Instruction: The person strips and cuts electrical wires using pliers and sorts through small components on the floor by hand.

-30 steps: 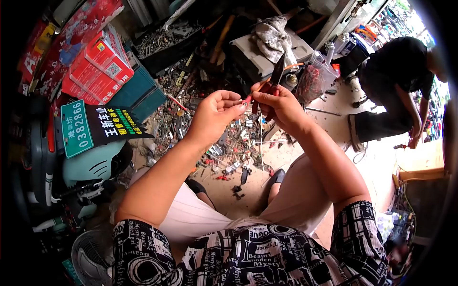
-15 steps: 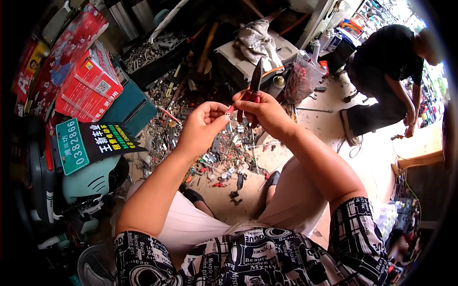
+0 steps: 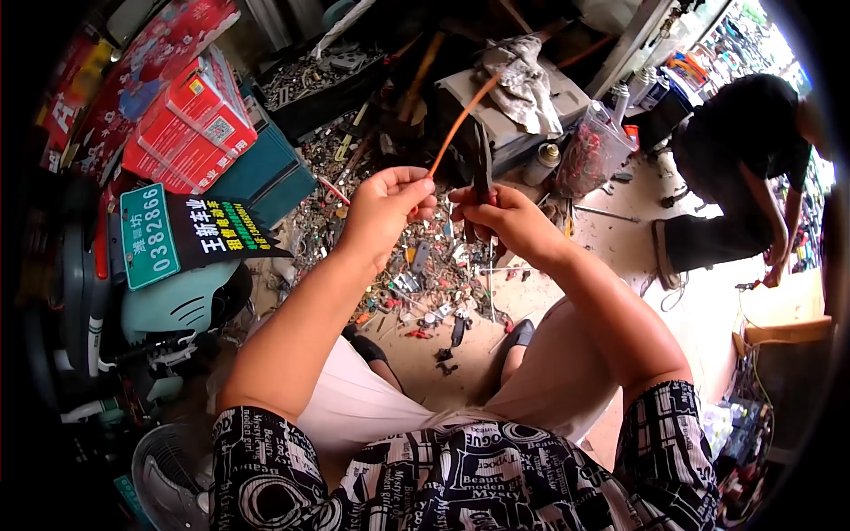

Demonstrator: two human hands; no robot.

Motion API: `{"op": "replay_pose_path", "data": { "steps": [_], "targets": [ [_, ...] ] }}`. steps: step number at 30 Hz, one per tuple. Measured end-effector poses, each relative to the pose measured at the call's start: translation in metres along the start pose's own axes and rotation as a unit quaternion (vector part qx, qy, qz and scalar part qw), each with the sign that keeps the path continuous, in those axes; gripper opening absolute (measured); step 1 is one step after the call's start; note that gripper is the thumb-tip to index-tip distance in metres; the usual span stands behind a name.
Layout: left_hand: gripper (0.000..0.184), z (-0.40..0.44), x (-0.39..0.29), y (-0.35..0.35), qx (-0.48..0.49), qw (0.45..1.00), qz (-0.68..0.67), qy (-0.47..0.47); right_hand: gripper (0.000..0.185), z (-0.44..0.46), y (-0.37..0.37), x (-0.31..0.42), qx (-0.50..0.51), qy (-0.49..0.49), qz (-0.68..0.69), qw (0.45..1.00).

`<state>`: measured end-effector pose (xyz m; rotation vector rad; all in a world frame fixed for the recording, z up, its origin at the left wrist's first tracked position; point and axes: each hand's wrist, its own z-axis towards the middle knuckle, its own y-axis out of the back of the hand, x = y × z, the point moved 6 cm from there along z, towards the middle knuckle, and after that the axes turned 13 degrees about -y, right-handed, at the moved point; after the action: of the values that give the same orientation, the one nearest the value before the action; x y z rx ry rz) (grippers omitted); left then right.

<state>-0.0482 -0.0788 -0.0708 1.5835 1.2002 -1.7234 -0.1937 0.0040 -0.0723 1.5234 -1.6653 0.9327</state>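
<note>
My left hand (image 3: 390,208) is closed, thumb and fingers pinching an orange cable (image 3: 461,116). From the pinch the cable curves up and to the right, past the grey case. The cable's end inside my fingers is hidden. Just to the right, my right hand (image 3: 513,226) is wrapped around a pair of pliers (image 3: 482,164) with dark pointed jaws. The jaws point up and away from me, and my fingers cover most of the handles. A small gap separates the two hands, and the pliers are apart from the cable.
Loose scrap and small parts (image 3: 416,265) cover the floor ahead. A grey case (image 3: 456,93) bears a rag (image 3: 522,88), with a spray can (image 3: 542,164) nearby. Red boxes (image 3: 190,124) stand at left beside a green plate (image 3: 149,234). Another person (image 3: 748,168) bends over at right.
My left hand has moved away from the pliers and now pinches the orange cable, which stands up higher. A ring-ended piece seen earlier at my fingertips is out of sight. The view has shifted slightly.
</note>
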Motion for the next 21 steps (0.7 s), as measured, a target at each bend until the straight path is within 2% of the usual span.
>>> {"op": "replay_pose_path", "data": {
  "steps": [4,8,10,11,18,21],
  "targets": [
    [0.018,0.007,-0.009,0.008,-0.014,1.0,0.004,-0.02,0.031,0.006,-0.002,-0.013,0.035,-0.027,-0.013,0.999],
    [0.018,0.006,-0.014,0.003,-0.006,0.999,0.007,-0.047,0.025,0.011,-0.005,-0.025,0.048,-0.053,-0.038,0.997],
    [0.018,0.006,-0.014,0.0,0.004,0.998,0.018,-0.061,0.034,0.008,-0.008,-0.026,0.026,-0.071,-0.109,0.991],
    [0.018,0.006,-0.014,-0.001,0.015,0.997,0.03,-0.075,0.023,0.008,-0.008,-0.024,0.019,-0.052,-0.104,0.993],
    [0.016,0.003,-0.012,-0.012,0.067,0.984,0.089,-0.138,0.023,0.012,-0.007,-0.026,0.042,-0.042,-0.112,0.992],
    [0.014,0.001,-0.009,-0.016,0.081,0.984,0.087,-0.132,0.022,0.015,-0.007,-0.028,0.065,-0.053,-0.118,0.99]
  ]
}}
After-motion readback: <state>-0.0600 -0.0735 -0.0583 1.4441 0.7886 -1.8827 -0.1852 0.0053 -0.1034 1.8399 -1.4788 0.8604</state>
